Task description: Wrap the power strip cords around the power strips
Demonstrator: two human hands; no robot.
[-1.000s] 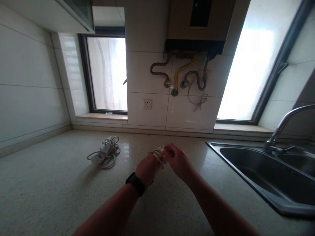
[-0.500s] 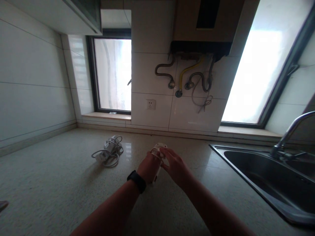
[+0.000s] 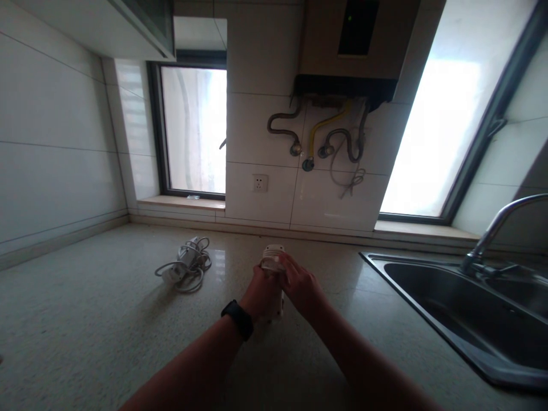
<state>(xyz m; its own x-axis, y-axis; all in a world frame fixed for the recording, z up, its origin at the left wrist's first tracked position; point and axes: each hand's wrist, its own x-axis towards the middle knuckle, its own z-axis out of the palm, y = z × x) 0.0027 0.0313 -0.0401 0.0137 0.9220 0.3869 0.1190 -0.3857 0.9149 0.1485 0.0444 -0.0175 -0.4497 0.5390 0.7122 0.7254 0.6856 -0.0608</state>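
A white power strip (image 3: pixel 274 249) stands out from between my hands above the middle of the counter, its cord wrapped round the upper part. My left hand (image 3: pixel 260 292), with a black watch on the wrist, is closed round the strip's body and covers much of it. From the other side my right hand (image 3: pixel 302 283) presses its bent fingers on the wound cord near the strip's far end. The fingertips are partly hidden, so the cord's loose end cannot be made out. To the left lies a second power strip (image 3: pixel 186 258) bundled in its own grey-white cord.
A steel sink (image 3: pixel 423 308) with a curved faucet (image 3: pixel 499 225) is set in the speckled counter (image 3: pixel 94 319) at right. On the tiled back wall are a socket (image 3: pixel 260 182) and a water heater (image 3: pixel 329 63) with hoses below.
The power strip has turned slightly more upright in my hands. My right hand has shifted a little over the cord, and the view has moved slightly.
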